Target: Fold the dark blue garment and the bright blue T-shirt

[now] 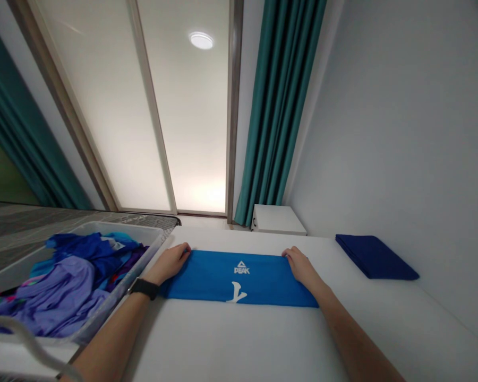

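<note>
A blue shirt (211, 276), folded into a long flat strip, lies across the white table (231, 339). White PEAK lettering and part of another white print show on its upper face. At its far left corner, my left hand (176, 260) pinches the cloth between thumb and fingers; a black watch band circles that wrist. The far right corner is gripped by my right hand (298, 262), its fingers closed on the edge. The fingertips are partly hidden behind the hands.
Left of the table stands a translucent plastic bin (149, 249) heaped with crumpled blue, lavender and multicoloured clothes (71, 286). A folded navy garment (376, 257) lies at the right, near the wall. Beyond the far edge is a white cabinet (281, 218). A pale curved bar (27, 339) crosses the lower left.
</note>
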Available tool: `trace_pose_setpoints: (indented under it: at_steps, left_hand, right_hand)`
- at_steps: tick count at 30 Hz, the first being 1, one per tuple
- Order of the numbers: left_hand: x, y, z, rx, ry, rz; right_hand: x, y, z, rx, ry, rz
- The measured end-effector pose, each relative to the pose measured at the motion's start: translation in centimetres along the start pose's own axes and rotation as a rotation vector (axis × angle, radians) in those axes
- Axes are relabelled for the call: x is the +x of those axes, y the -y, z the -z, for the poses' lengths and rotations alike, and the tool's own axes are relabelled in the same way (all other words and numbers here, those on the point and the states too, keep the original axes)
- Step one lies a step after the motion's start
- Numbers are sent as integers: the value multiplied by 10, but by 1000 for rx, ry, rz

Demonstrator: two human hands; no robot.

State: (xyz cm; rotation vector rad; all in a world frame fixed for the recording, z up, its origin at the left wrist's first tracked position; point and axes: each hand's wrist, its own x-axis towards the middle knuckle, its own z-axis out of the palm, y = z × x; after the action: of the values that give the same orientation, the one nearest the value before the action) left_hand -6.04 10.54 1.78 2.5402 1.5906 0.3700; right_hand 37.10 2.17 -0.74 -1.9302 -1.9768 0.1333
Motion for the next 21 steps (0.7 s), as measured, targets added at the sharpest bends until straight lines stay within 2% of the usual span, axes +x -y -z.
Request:
trace_pose_setpoints:
  at_steps: [4, 7, 10, 13, 17, 21]
  left_hand:
    - [0, 1, -2, 19, -6, 6]
    - [0, -1, -1, 52, -6, 40]
    - [0, -5, 1, 94, -13, 68]
    - [-1, -10, 2, 122, -5, 97]
    - [-2, -16, 4, 148, 4, 119]
    - [-6, -26, 10, 240, -36, 119]
  right_hand:
    - [0, -1, 0, -15, -8, 1]
    - [-3, 5, 9, -120, -34, 16]
    - [-9, 24, 19, -266, -100, 21]
    - [-17, 55, 19, -295, -122, 48]
    - [-30, 93, 1, -225, -43, 163]
    - [-37, 104, -16, -162, 90, 156]
